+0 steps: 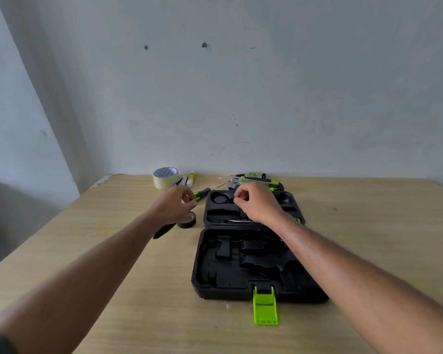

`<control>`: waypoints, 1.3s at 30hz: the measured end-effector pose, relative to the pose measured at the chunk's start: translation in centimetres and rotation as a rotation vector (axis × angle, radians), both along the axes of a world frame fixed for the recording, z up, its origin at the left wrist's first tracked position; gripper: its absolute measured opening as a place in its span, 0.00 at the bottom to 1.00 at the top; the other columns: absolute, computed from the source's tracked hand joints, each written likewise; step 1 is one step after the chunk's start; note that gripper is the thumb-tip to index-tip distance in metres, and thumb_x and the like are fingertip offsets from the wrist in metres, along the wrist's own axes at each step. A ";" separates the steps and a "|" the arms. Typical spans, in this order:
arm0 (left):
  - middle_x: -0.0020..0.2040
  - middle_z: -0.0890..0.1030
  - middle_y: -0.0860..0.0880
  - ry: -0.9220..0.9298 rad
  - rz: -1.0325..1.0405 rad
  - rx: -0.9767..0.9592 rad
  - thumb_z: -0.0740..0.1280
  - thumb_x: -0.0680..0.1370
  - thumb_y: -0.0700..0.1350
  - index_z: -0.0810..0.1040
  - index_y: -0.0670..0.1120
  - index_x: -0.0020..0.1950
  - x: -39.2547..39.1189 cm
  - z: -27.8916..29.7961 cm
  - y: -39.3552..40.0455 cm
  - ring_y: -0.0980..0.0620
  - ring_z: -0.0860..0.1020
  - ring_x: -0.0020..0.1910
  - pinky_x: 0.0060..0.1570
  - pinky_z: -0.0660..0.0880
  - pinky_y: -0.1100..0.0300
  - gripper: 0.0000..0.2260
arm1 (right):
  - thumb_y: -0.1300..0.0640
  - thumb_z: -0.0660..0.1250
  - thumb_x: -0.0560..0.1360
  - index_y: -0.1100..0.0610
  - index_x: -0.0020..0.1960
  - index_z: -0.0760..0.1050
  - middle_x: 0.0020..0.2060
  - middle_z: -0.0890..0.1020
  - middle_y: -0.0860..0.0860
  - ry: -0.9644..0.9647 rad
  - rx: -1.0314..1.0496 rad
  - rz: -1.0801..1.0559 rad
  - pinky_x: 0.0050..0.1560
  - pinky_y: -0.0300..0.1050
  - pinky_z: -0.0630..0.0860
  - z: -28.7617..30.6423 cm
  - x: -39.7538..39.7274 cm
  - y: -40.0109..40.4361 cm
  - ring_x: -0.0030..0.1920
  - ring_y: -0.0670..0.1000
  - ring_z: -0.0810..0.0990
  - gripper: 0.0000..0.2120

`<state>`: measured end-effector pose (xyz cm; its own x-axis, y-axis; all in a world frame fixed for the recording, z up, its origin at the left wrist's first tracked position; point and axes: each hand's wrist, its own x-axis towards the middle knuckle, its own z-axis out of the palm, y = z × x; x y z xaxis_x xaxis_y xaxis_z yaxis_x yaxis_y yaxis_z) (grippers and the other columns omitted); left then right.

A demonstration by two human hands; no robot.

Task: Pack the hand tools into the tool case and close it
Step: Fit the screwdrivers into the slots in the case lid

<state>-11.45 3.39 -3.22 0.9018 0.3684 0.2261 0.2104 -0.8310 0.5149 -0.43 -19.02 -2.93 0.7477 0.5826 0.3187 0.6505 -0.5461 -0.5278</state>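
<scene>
The black tool case (243, 290) lies open on the table with its moulded slots facing up and a bright green latch (265, 306) at the near edge. A thin metal tool (237, 221) lies in the far half. My left hand (173, 206) is left of the case, its fingers closed on the butt of a green-and-black screwdriver (202, 193). My right hand (257, 203) hovers over the far half with fingertips pinched together; I see nothing between them. More green-and-black tools (256, 179) lie behind the case.
A black tape roll (187, 221) and a dark handle (164, 230) lie under my left wrist. Masking tape (165, 177) and a white tube (190, 178) stand at the back by the wall. The table's left edge runs diagonally.
</scene>
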 end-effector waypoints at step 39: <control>0.49 0.77 0.56 0.159 -0.411 0.068 0.74 0.77 0.51 0.85 0.53 0.59 4.1 1.9 -0.8 0.53 0.76 0.50 0.48 0.72 0.61 0.11 | 0.57 0.72 0.78 0.53 0.52 0.86 0.44 0.85 0.44 0.130 -0.035 0.104 0.43 0.37 0.70 0.9 4.3 -4.8 0.41 0.37 0.77 0.05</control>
